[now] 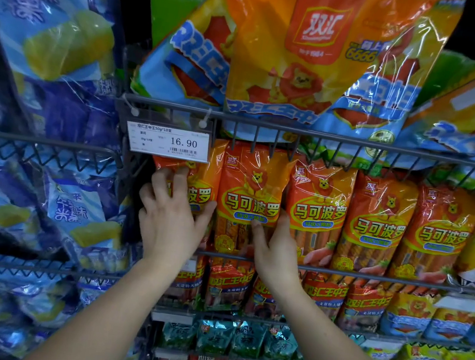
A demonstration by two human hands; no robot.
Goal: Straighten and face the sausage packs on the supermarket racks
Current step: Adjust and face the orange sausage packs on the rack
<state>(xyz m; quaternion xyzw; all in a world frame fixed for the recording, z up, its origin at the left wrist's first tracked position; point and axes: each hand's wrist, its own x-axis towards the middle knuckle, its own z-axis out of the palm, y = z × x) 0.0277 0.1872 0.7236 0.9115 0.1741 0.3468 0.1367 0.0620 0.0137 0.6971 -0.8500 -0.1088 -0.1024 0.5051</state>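
Orange sausage pack [252, 182], upright, pinched at 4 o'clock by right grip [276, 252]; left grip [172, 222] flat on 9 o'clock neighbour [203, 181].

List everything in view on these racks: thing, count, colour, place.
wire racks: several tiers, dark grey, across the view
price tag: one, white, reads 16.90, hung on the upper rack's front wire
large bags: at least four, orange and blue, upper rack
orange sausage packs: five alike, upright, middle rack
red-orange packs: a row, rack below
teal packs: several, next rack down
blue bags: many, blue with yellow, left racks
left hand: fingers lie on the leftmost orange pack
right hand: thumb on the front of the second orange pack, fingers tucked behind its right edge
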